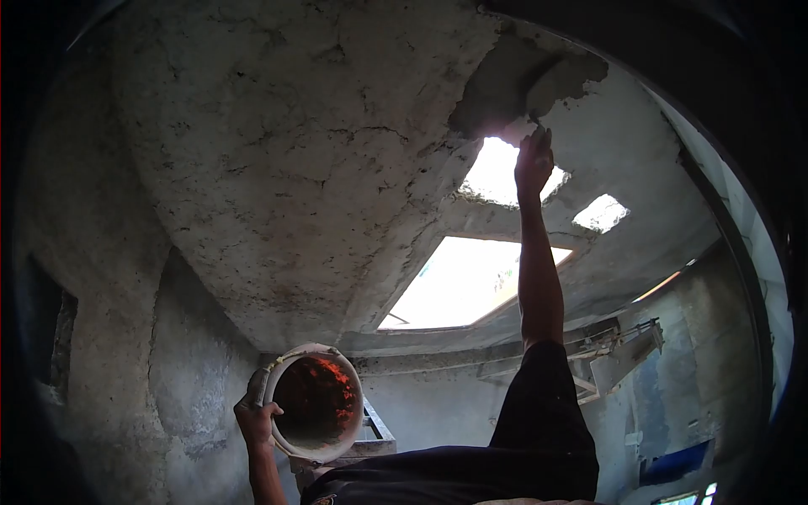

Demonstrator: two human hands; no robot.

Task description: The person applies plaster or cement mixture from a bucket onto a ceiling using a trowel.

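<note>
My left hand (255, 418) grips the rim of a round bucket (276, 402), thumb inside the edge. The bucket is tipped so its mouth faces me; the inside is dark, with orange-red patches on one side. My right hand (534, 162) is raised at arm's length, fingers closed round what looks like a trowel (534, 120). Most of that tool is hidden by the hand or lost in shadow. Just above it, a dark, wet-looking patch of mortar (497, 84) covers part of the rough grey wall surface (295, 168).
Bright openings break the wall: a large window opening (459, 282), a hole (492, 172) behind my right hand and a smaller hole (601, 214). A frame-like structure (610, 358) stands at the right. Below it is a blue object (675, 464). A wooden frame (376, 433) sits behind the bucket.
</note>
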